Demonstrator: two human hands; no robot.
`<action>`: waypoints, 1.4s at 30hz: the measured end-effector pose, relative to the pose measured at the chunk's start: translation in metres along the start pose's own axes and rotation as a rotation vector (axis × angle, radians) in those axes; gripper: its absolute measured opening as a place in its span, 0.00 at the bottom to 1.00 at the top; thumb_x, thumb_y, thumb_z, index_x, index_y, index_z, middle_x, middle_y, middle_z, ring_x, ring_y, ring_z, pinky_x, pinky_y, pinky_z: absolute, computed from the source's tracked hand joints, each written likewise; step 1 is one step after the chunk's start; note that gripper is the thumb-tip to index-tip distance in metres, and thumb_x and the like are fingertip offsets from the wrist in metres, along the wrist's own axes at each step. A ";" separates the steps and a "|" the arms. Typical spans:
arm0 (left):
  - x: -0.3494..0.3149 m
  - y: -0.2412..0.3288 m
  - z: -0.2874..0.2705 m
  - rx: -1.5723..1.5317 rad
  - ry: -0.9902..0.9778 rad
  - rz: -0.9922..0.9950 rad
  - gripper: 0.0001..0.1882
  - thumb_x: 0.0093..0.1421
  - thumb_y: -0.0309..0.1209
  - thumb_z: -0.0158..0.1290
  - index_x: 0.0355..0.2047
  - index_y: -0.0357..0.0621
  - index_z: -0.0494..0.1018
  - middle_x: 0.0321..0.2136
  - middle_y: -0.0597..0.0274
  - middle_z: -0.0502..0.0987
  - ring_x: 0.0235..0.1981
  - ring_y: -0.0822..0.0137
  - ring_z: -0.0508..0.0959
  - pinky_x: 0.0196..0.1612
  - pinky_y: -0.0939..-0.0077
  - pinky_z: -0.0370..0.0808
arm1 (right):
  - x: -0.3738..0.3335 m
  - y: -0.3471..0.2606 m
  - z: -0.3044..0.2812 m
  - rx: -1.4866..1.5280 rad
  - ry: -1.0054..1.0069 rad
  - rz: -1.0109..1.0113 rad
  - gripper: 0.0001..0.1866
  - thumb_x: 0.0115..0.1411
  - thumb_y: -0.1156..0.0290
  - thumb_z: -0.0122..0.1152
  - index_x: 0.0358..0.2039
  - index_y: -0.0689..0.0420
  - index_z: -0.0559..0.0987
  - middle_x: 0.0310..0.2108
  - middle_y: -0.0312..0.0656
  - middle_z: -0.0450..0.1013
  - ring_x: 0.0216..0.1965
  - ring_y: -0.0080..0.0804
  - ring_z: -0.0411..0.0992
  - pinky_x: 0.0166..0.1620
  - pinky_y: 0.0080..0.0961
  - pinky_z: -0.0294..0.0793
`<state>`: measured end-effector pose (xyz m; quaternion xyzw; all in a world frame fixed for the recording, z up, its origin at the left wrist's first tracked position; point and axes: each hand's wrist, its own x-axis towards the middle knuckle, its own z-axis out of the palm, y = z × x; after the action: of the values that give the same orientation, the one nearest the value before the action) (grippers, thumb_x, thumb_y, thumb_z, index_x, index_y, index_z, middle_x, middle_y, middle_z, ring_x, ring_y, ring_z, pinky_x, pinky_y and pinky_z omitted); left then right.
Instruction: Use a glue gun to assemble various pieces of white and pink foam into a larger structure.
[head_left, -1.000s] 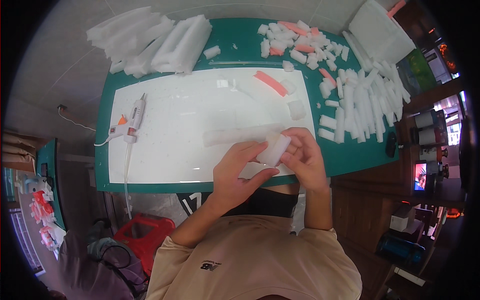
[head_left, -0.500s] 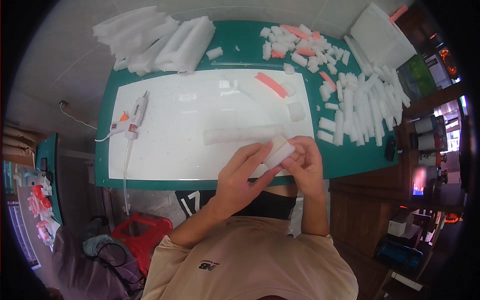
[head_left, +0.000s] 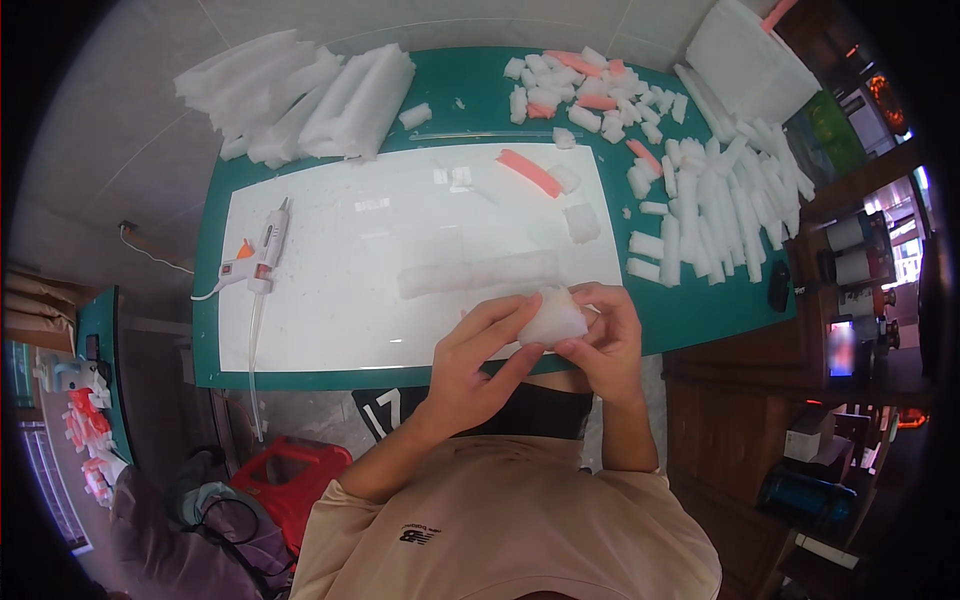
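Between my two hands, over the near edge of the white board (head_left: 320,320), I hold a short block of white foam (head_left: 553,320). My left hand (head_left: 482,350) grips its left side with thumb and fingers. On its right side my right hand (head_left: 608,335) pinches it, fingers curled behind. Just beyond my hands a long strip of white foam (head_left: 478,273) lies flat on the board. Farther back are a pink foam strip (head_left: 530,173) and a small square foam piece (head_left: 581,223).
A white glue gun (head_left: 262,255) lies at the board's left, its clear glue stick hanging over the edge. Large foam slabs (head_left: 355,105) stand far left. A heap of small foam pieces (head_left: 600,90) and many foam sticks (head_left: 720,210) cover the green table's (head_left: 470,60) right side.
The foam block has turned in my fingers, so a broader face now shows. Both hands stay close together around it. The view has shifted slightly.
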<state>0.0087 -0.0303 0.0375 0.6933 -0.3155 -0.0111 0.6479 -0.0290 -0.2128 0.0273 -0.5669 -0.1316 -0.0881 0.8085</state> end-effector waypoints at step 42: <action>-0.025 -0.008 -0.021 -0.145 0.088 -0.185 0.23 0.50 0.17 0.63 0.42 0.40 0.64 0.44 0.57 0.67 0.43 0.67 0.72 0.50 0.70 0.71 | -0.006 0.023 0.035 -0.133 0.004 0.290 0.24 0.57 0.80 0.61 0.55 0.65 0.69 0.51 0.45 0.69 0.47 0.28 0.70 0.45 0.24 0.73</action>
<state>0.0012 -0.0003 0.0236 0.6707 -0.2197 -0.0632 0.7056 -0.0317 -0.1722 0.0163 -0.6319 -0.0403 0.0200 0.7737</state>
